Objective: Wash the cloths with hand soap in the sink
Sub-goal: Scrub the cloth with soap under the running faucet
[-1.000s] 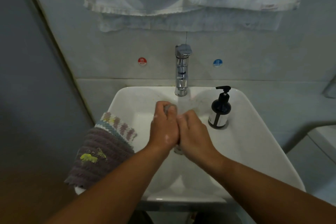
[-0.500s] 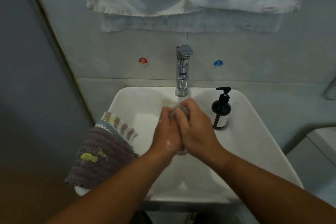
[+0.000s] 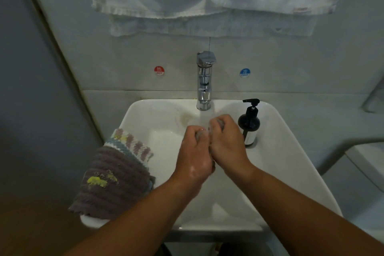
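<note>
Glossy white sink (image 3: 280,162) | both hands, left hand (image 3: 194,151), right hand (image 3: 227,143), fingers curled round wet grey cloth (image 3: 216,125) | ribbed cloths (image 3: 116,181) draped over left rim

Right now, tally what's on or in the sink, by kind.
Cloths: 3: grey cloth held by left hand and right hand, purple cloth lying over checked cloth on sink rim
Soap bottle: 1
Tap: 1
Total: 5
</note>
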`<act>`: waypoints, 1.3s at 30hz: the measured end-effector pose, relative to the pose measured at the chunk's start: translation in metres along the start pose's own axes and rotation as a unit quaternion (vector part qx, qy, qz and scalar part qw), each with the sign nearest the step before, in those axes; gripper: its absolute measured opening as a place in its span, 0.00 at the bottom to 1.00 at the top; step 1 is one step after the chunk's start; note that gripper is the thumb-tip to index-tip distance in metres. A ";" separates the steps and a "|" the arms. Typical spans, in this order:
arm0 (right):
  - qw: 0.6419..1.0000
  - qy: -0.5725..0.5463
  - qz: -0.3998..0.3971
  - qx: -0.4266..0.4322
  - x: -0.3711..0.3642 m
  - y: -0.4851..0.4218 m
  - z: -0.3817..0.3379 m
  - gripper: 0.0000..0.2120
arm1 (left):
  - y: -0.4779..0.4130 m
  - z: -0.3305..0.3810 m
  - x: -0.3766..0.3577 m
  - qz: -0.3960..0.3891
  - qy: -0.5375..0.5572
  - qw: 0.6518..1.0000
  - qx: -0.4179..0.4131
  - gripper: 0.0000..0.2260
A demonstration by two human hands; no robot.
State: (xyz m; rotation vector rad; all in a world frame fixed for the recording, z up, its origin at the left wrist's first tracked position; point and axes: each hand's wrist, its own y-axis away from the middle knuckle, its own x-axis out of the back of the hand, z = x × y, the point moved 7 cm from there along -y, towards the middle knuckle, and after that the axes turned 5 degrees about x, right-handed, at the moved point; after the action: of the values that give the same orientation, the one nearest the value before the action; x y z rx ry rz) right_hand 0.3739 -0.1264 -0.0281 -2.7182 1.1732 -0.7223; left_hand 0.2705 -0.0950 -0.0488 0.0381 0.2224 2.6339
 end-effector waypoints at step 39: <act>0.992 0.017 -0.036 0.116 -0.007 0.030 -0.018 0.06 | -0.016 0.007 0.019 0.076 -0.122 0.988 -0.056 0.08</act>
State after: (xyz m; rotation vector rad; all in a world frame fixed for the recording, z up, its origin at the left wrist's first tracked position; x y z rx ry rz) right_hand 0.3414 -0.1409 -0.0229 -2.5744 0.9357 -0.8598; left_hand 0.2617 -0.0708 -0.0445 0.3507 -0.0126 2.7563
